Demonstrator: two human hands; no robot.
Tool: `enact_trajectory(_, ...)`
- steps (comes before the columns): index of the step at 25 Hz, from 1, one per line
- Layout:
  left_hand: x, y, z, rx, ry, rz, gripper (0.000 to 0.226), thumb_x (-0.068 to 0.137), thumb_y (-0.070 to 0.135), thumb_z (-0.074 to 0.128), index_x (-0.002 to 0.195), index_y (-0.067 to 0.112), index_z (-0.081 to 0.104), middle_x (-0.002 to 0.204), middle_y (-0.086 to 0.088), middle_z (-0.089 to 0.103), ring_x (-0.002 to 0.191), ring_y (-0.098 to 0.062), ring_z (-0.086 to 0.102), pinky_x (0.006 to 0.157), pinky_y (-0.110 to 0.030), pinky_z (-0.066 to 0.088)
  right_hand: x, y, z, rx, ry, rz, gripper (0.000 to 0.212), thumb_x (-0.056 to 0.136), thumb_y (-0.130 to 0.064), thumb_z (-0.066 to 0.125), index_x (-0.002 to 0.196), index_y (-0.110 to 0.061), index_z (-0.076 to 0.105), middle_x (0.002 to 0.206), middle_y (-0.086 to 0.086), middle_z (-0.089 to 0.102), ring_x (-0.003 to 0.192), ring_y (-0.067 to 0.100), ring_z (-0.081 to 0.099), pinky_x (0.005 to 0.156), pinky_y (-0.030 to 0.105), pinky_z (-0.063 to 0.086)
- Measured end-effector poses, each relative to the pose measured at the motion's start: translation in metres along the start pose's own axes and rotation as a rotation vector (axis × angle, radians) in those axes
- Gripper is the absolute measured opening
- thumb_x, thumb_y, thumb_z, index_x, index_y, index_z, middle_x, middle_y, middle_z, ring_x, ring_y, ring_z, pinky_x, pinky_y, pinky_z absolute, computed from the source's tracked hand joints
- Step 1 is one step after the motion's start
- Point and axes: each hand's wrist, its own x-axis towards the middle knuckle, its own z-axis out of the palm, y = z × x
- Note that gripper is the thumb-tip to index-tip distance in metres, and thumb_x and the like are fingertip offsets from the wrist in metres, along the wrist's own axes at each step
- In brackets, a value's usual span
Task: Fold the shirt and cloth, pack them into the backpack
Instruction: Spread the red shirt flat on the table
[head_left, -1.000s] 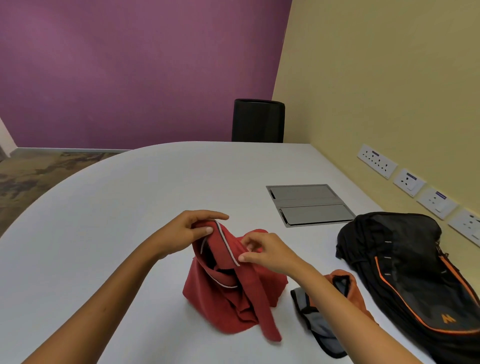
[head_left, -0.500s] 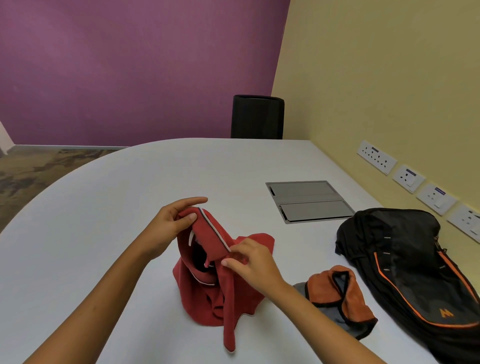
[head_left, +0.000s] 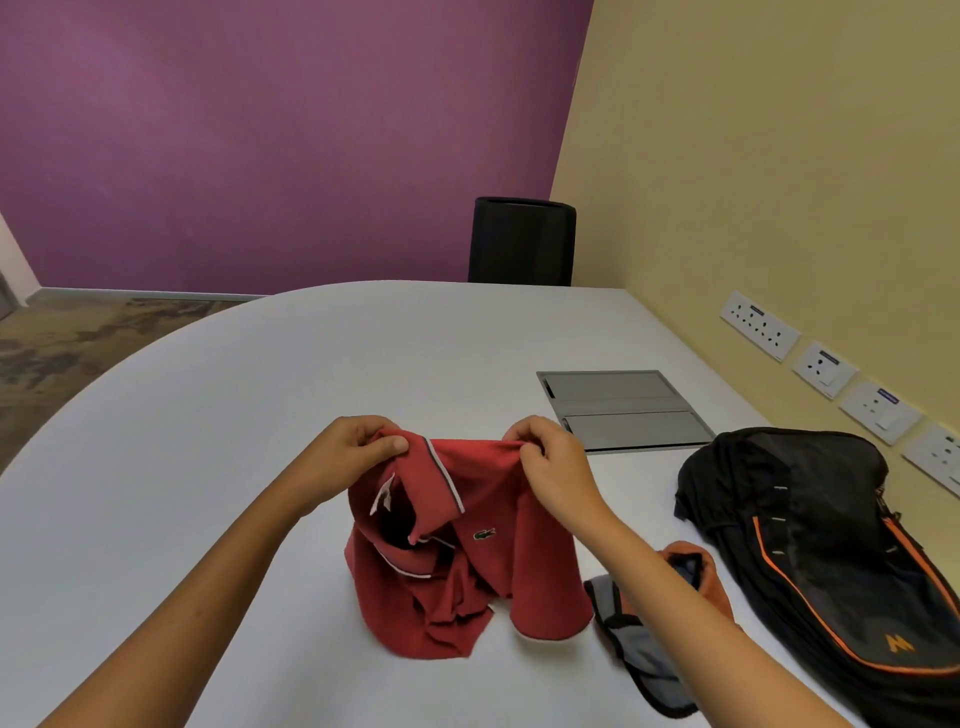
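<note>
You hold the red polo shirt (head_left: 467, 551) up at the center of the frame, its upper edge stretched between your two hands while its lower folds bunch on the white table (head_left: 218, 426). Your left hand (head_left: 353, 457) pinches the fabric by the collar, thumb pressed over curled fingers; your right hand (head_left: 550, 467) grips the shoulder edge just right of it, fingers curled round the cloth. A small green logo shows on the shirt's chest, and one sleeve hangs toward the lower right. The orange and grey cloth (head_left: 644, 644) lies crumpled on the table at the lower right, partly hidden behind your right forearm. The black backpack (head_left: 810, 545) with orange trim rests flat along the frame's right edge, just beside the cloth. A grey cable hatch (head_left: 618, 410) sits in the table above the backpack, and a black chair (head_left: 522, 241) stands at the far end.
</note>
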Motion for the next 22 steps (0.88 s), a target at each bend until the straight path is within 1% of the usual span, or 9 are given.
enact_trajectory(3, 0.006, 0.012, 0.006, -0.006, 0.005, 0.006, 0.021, 0.093, 0.032, 0.059, 0.087, 0.015, 0.069, 0.085, -0.009, 0.072, 0.083, -0.027, 0.069, 0.08, -0.045, 0.054, 0.005, -0.01, -0.012, -0.079, -0.072, -0.114, 0.022, 0.084, -0.009, 0.046, 0.081, -0.019, 0.066, 0.085, -0.005, 0.06, 0.073, 0.003, 0.053, 0.068, 0.018, 0.037)
enact_trajectory(5, 0.013, 0.024, 0.01, 0.038, 0.015, 0.04, 0.021, 0.092, 0.035, 0.059, 0.086, 0.018, 0.069, 0.083, -0.007, 0.071, 0.081, -0.025, 0.068, 0.077, -0.043, 0.054, 0.006, -0.017, -0.019, -0.169, -0.103, -0.175, 0.016, 0.089, -0.036, 0.055, 0.091, -0.024, 0.067, 0.086, -0.009, 0.058, 0.071, 0.0, 0.05, 0.065, 0.017, 0.036)
enact_trajectory(7, 0.018, 0.041, 0.016, 0.115, 0.039, 0.109, 0.016, 0.091, 0.035, 0.06, 0.082, 0.025, 0.069, 0.078, 0.0, 0.07, 0.076, -0.015, 0.065, 0.07, -0.034, 0.052, 0.009, -0.024, -0.024, -0.27, -0.152, -0.225, 0.043, 0.079, -0.063, 0.058, 0.105, -0.029, 0.066, 0.088, -0.013, 0.055, 0.074, -0.004, 0.05, 0.065, 0.014, 0.036)
enact_trajectory(8, 0.02, 0.05, 0.021, 0.139, 0.043, 0.146, 0.014, 0.09, 0.035, 0.062, 0.081, 0.027, 0.069, 0.077, 0.002, 0.069, 0.074, -0.012, 0.064, 0.069, -0.033, 0.051, 0.012, -0.03, -0.024, -0.298, -0.188, -0.242, 0.054, 0.074, -0.069, 0.059, 0.111, -0.031, 0.064, 0.092, -0.016, 0.056, 0.076, -0.006, 0.05, 0.067, 0.013, 0.036)
enact_trajectory(10, 0.025, 0.065, 0.032, 0.153, 0.037, 0.214, 0.012, 0.087, 0.035, 0.065, 0.079, 0.027, 0.069, 0.076, 0.001, 0.069, 0.076, -0.015, 0.064, 0.072, -0.036, 0.052, 0.017, -0.041, -0.023, -0.267, -0.228, -0.267, 0.054, 0.073, -0.063, 0.067, 0.115, -0.031, 0.065, 0.099, -0.017, 0.062, 0.084, -0.007, 0.053, 0.073, 0.013, 0.039)
enact_trajectory(12, 0.027, 0.072, 0.041, 0.124, 0.065, 0.267, 0.015, 0.086, 0.037, 0.065, 0.083, 0.024, 0.068, 0.077, 0.0, 0.068, 0.078, -0.018, 0.064, 0.073, -0.038, 0.052, 0.023, -0.049, -0.023, -0.168, -0.19, -0.234, 0.032, 0.077, -0.042, 0.074, 0.105, -0.027, 0.07, 0.092, -0.012, 0.069, 0.084, 0.0, 0.061, 0.073, 0.018, 0.046)
enact_trajectory(16, 0.017, 0.052, 0.059, -0.038, 0.142, 0.251, 0.017, 0.087, 0.039, 0.064, 0.094, 0.024, 0.061, 0.09, 0.008, 0.067, 0.076, -0.008, 0.064, 0.069, -0.022, 0.051, 0.032, -0.054, -0.037, -0.163, -0.044, -0.25, 0.014, 0.08, -0.028, 0.074, 0.093, -0.022, 0.074, 0.079, -0.011, 0.07, 0.076, 0.003, 0.063, 0.067, 0.015, 0.046)
enact_trajectory(19, 0.013, 0.012, 0.075, 0.236, 0.258, 0.221, 0.01, 0.084, 0.029, 0.064, 0.086, 0.02, 0.06, 0.082, 0.006, 0.061, 0.073, -0.009, 0.058, 0.068, -0.029, 0.049, 0.037, -0.057, -0.046, -0.086, 0.048, -0.21, 0.011, 0.08, -0.026, 0.075, 0.09, -0.022, 0.075, 0.08, -0.015, 0.07, 0.079, 0.001, 0.063, 0.071, 0.014, 0.048)
enact_trajectory(22, 0.012, -0.011, 0.084, 0.364, 0.232, 0.126, 0.007, 0.082, 0.021, 0.06, 0.082, 0.014, 0.058, 0.076, 0.0, 0.06, 0.07, -0.015, 0.056, 0.067, -0.04, 0.049, 0.04, -0.058, -0.053, -0.045, 0.107, -0.168, 0.01, 0.08, -0.027, 0.075, 0.089, -0.023, 0.075, 0.081, -0.016, 0.069, 0.079, 0.002, 0.064, 0.073, 0.019, 0.051)
